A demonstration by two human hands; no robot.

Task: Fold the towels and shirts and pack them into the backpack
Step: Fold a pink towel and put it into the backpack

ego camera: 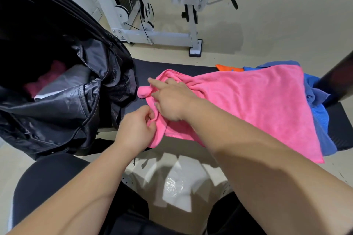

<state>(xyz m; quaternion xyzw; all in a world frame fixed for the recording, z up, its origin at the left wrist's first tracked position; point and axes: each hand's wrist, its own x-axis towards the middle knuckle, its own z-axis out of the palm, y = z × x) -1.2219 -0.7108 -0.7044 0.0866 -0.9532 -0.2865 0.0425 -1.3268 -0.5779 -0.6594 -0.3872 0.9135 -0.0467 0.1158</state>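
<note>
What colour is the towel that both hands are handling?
The towel is bright pink; the head view shows it.

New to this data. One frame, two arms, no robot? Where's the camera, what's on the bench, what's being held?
There is no robot here. A person works with bare hands, and the single picture comes from a wide-angle camera worn on their head, looking down, which is why the edges curve. A pink towel lies across a black padded bench, partly over blue clothes, with something orange behind it. The left hand pinches the towel's near corner. The right hand rests on its bunched end with the index finger stretched out; whether it grips cloth is unclear. At the left, an open black backpack holds pink and grey items. A gym machine stands behind.
</note>
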